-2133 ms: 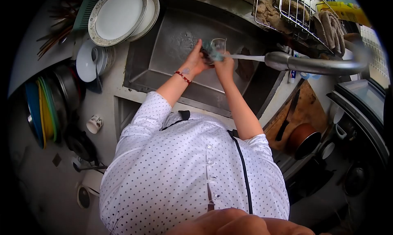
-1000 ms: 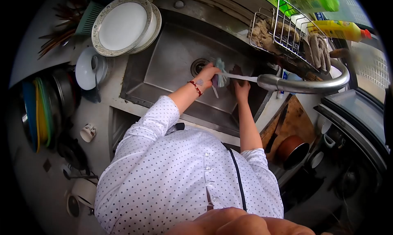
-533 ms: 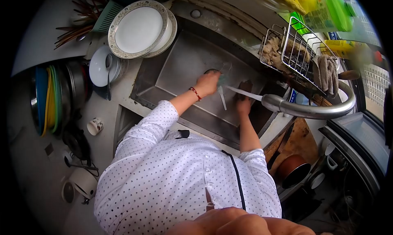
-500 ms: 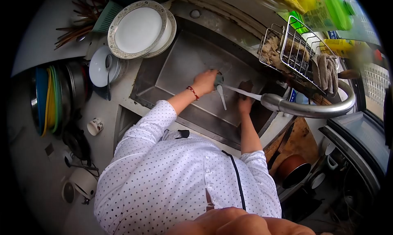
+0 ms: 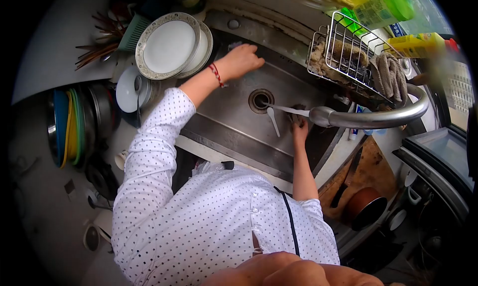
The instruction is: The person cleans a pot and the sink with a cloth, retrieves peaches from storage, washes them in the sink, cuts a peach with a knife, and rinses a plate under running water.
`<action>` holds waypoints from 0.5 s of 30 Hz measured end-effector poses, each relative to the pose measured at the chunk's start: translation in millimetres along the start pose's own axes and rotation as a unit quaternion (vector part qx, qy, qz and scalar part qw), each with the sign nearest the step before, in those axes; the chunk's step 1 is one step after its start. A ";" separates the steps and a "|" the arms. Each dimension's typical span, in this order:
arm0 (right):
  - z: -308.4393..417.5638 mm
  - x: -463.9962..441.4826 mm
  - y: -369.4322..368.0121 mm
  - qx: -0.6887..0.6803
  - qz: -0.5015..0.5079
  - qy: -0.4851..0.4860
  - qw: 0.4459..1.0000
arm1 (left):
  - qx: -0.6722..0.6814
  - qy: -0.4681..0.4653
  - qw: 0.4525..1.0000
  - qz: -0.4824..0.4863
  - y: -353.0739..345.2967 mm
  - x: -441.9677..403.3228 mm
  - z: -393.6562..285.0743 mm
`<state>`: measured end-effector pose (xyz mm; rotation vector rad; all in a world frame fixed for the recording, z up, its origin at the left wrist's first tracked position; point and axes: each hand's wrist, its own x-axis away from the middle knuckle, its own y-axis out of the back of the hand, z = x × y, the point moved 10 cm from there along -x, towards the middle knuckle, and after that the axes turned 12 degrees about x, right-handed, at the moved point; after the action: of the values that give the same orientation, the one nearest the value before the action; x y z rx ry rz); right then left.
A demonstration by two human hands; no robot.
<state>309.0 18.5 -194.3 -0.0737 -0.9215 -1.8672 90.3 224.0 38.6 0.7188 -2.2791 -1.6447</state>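
Observation:
My left hand point(image 5: 241, 62) is over the back left part of the steel sink point(image 5: 219, 116), its fingers curled. A small bluish-grey thing point(image 5: 235, 45) shows just beyond the fingers; whether the hand grips it I cannot tell. Low in the sink on the right, my right hand point(image 5: 299, 126) is closed on a dark brown pad point(image 5: 299, 107), partly hidden behind the water. From the curved faucet point(image 5: 368, 119) a stream of water point(image 5: 289, 109) runs toward the round drain point(image 5: 261, 101). A white spoon point(image 5: 273, 121) lies on the sink floor between drain and right hand.
Patterned plates point(image 5: 167, 44) are stacked at the sink's left, near a bowl with a spoon point(image 5: 129, 86). A wire rack point(image 5: 343, 57) with sponges and a cloth hangs behind the faucet. A knife point(image 5: 346, 179) lies on a wooden board point(image 5: 371, 169) beside a brown pot point(image 5: 366, 206).
My left hand has moved from over the drain up and left toward the sink's back edge, uncovering the drain. My right hand stays low in the sink. The view has shifted slightly.

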 end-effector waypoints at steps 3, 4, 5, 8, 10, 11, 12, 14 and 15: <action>6.7 3.8 4.6 -0.001 -0.012 0.005 1.000 | -0.084 -0.109 0.990 -0.001 17.4 -22.1 2.4; 6.0 6.3 6.7 0.005 -0.013 -0.015 1.000 | -0.109 -0.120 0.987 0.005 16.3 -26.8 10.7; 6.3 7.7 7.9 0.004 -0.016 -0.015 1.000 | -0.110 -0.112 0.988 0.012 14.2 -31.0 21.7; -5.2 -0.2 0.5 0.030 -0.019 -0.020 0.999 | -0.104 -0.064 0.992 -0.025 1.8 -31.0 52.1; -38.7 -16.6 -18.6 -0.124 -0.013 -0.004 0.992 | -0.088 0.066 0.991 -0.076 4.8 -26.5 77.3; -17.6 -11.1 -10.9 -0.122 -0.016 -0.007 0.992 | -0.084 0.064 0.992 -0.074 3.1 -26.3 76.7; 37.6 6.1 -16.8 -0.225 0.082 -0.012 0.971 | -0.085 0.086 0.989 -0.082 4.2 -24.4 79.9; 97.1 27.6 -36.6 -0.324 0.178 -0.014 0.929 | -0.088 0.109 0.986 -0.091 5.8 -20.3 81.8; 88.2 34.3 -52.2 -0.337 0.180 -0.132 0.915 | -0.088 0.123 0.984 -0.090 7.3 -17.0 81.7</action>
<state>220.5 57.7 -146.4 -0.8773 -0.3560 -1.7633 65.0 301.6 19.4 1.0460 -1.9197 -1.6990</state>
